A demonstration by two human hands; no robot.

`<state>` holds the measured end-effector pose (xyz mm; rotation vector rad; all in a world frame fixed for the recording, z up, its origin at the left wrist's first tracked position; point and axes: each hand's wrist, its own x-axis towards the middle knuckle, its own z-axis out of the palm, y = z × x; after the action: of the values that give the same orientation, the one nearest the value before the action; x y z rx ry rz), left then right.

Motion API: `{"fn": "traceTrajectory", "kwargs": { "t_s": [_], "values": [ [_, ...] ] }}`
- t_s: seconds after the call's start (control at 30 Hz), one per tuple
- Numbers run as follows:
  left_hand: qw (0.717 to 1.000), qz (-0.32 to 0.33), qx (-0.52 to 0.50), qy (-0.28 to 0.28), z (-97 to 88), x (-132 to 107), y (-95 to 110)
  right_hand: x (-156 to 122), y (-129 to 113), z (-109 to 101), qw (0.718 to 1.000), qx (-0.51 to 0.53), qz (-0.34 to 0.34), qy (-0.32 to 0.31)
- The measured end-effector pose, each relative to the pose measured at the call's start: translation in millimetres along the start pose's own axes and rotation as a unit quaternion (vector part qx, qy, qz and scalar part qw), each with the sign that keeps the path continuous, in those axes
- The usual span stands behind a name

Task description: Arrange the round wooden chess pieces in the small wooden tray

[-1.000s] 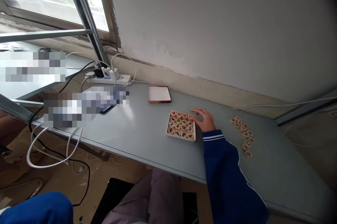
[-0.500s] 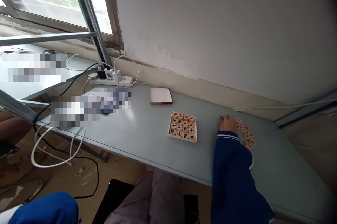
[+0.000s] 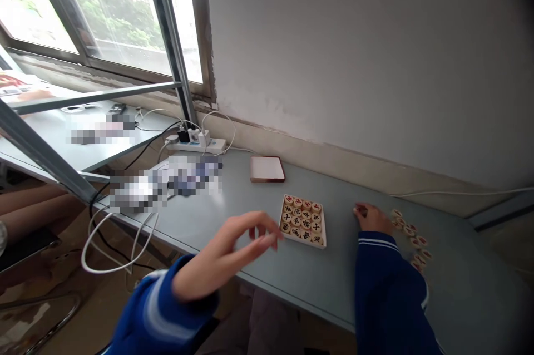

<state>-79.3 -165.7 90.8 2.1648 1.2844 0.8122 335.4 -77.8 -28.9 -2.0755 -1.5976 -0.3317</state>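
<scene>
Head camera shows the right hand [image 3: 372, 218] pinching one round wooden game piece [image 3: 357, 211] on the grey table [image 3: 233, 199], just left of the loose pieces [image 3: 411, 232]. The square white tray of pieces [image 3: 303, 220] lies to its left. The left hand [image 3: 233, 249], fingers loosely spread, now hovers near the tray; half a second ago it was out of sight.

Hidden or unclear, as we find it:
- Loose game pieces [image 3: 411, 230]: partly behind our right hand [image 3: 372, 217] and sleeve; markings too small to read.
- Right grip: a piece shows at the fingertips; hold uncertain.
- Pixelated patches [image 3: 167, 180] on the tabletop [image 3: 258, 266]: contents unreadable.
- Both sleeves: cut off by the bottom edge.
</scene>
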Motion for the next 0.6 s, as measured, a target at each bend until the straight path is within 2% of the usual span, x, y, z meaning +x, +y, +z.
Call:
{"fn": "traceTrajectory", "kwargs": {
  "t_s": [0.07,0.13,0.2,0.27,0.4,0.5,0.6],
  "values": [
    [0.998,-0.017,0.043,-0.052,23.1,32,-2,2,-11,3,1.000,0.026,-0.012,-0.012],
    [0.988,-0.055,0.118,-0.080,50.1,64,-14,3,-20,5,0.997,0.057,-0.019,-0.046],
    [0.978,-0.064,0.159,-0.118,71.2,89,-29,2,-27,5,0.994,0.083,-0.014,-0.074],
    [0.972,-0.053,0.162,-0.159,81.5,105,-42,0,-32,3,0.991,0.102,-0.001,-0.081],
    [0.965,-0.028,0.114,-0.236,82.1,120,-53,0,-39,-3,0.984,0.154,0.025,-0.089],
    [0.970,-0.022,0.109,-0.216,86.8,130,-55,2,-54,-11,0.972,0.224,0.028,-0.069],
    [0.976,-0.013,0.129,-0.172,98.9,140,-54,0,-86,-22,0.958,0.281,-0.031,-0.041]
  ]
}}
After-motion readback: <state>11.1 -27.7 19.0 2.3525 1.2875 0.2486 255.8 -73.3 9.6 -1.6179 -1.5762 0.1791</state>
